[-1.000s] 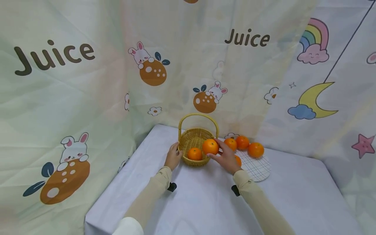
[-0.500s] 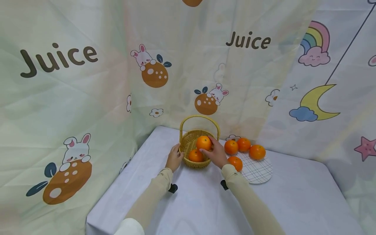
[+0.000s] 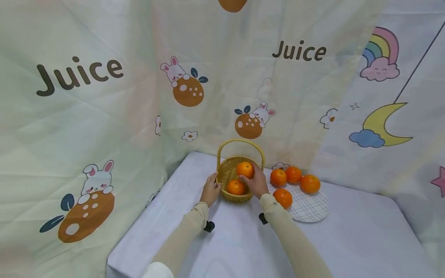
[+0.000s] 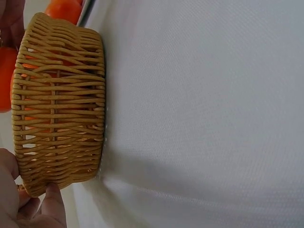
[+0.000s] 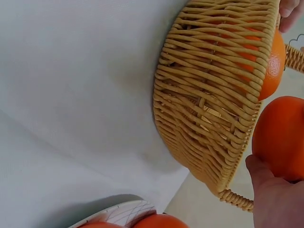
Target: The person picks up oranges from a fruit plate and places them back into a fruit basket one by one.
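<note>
A wicker basket (image 3: 226, 172) with a hoop handle stands at the back of the white table. One orange (image 3: 236, 187) lies inside it. My right hand (image 3: 255, 182) grips a second orange (image 3: 245, 169) just over the basket's inside; the same orange (image 5: 280, 137) shows beside the wicker basket wall (image 5: 209, 99) in the right wrist view. My left hand (image 3: 210, 190) holds the basket's left rim, thumb against the weave (image 4: 57, 114).
A round checked plate (image 3: 309, 206) lies right of the basket with several oranges (image 3: 283, 197) on and around it. Printed cloth hangs close behind and on both sides. The table's front edge (image 3: 114, 266) drops off at the lower left.
My right hand has carried the orange leftward from the basket's right rim to over its inside and a little lower. The left hand has stayed on the rim.
</note>
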`<state>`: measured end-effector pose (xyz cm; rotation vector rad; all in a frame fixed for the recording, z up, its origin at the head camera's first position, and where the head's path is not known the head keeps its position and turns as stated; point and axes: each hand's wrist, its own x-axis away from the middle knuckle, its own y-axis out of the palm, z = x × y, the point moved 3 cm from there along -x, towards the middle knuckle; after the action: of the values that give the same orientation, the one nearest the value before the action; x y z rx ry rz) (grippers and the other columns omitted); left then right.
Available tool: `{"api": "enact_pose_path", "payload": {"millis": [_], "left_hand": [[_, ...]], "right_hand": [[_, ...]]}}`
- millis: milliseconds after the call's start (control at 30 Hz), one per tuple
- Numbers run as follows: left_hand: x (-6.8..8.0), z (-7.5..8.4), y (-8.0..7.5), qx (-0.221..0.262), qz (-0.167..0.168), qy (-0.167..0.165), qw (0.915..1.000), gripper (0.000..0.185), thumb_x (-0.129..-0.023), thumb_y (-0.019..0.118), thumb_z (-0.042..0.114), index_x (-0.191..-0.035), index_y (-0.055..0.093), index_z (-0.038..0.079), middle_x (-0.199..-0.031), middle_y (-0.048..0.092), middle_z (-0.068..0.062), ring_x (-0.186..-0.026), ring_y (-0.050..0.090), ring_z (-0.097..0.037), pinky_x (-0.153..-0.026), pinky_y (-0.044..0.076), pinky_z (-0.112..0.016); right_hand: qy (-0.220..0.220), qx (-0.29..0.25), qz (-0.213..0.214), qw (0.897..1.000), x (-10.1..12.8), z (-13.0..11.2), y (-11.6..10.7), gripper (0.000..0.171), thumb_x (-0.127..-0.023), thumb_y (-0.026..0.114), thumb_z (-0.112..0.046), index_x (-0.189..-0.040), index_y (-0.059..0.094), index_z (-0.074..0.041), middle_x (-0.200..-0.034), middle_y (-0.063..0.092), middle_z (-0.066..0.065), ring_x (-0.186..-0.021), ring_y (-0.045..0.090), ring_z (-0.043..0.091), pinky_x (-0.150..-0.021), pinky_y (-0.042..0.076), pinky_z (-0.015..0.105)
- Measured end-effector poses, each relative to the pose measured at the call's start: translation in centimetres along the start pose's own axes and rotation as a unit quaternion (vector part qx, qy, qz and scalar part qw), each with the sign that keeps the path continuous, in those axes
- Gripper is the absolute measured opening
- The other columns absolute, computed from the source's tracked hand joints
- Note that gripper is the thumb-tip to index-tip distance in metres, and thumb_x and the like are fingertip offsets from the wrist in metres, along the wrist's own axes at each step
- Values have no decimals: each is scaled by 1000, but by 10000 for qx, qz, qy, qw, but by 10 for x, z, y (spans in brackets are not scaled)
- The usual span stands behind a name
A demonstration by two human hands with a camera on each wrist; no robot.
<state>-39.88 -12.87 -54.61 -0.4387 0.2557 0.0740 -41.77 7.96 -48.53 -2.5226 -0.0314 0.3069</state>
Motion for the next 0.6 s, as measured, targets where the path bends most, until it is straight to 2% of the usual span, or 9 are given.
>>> {"api": "enact_pose_path", "payload": {"millis": [133, 333, 600], "left_hand": [[1, 0, -1, -3, 1, 10, 10000, 53, -99, 51, 8, -149, 34, -3, -152, 32, -19, -132, 44, -33, -102, 47, -38], [4, 0, -6, 3, 124, -131, 9998, 52, -99, 52, 6, -148, 36, -3, -151, 33, -19, -133, 43, -32, -102, 47, -39], [3, 4, 0, -28, 41, -87, 10000, 53, -99, 51, 6, -148, 35, -3, -152, 32, -20, -133, 43, -32, -102, 47, -37]], "right_hand": [[143, -52, -18, 9999, -3, 2, 6, 81, -90, 72, -30, -153, 27, -6, -149, 38, 16, -129, 43, 35, -111, 34, 53], [116, -237, 16, 9997, -10, 5, 18, 81, -89, 73, -29, -152, 28, -3, -147, 40, 17, -128, 44, 35, -111, 36, 52], [202, -133, 259, 9994, -20, 15, 24, 80, -88, 75, -27, -149, 31, -1, -141, 45, 20, -124, 47, 36, -108, 38, 53]]}}
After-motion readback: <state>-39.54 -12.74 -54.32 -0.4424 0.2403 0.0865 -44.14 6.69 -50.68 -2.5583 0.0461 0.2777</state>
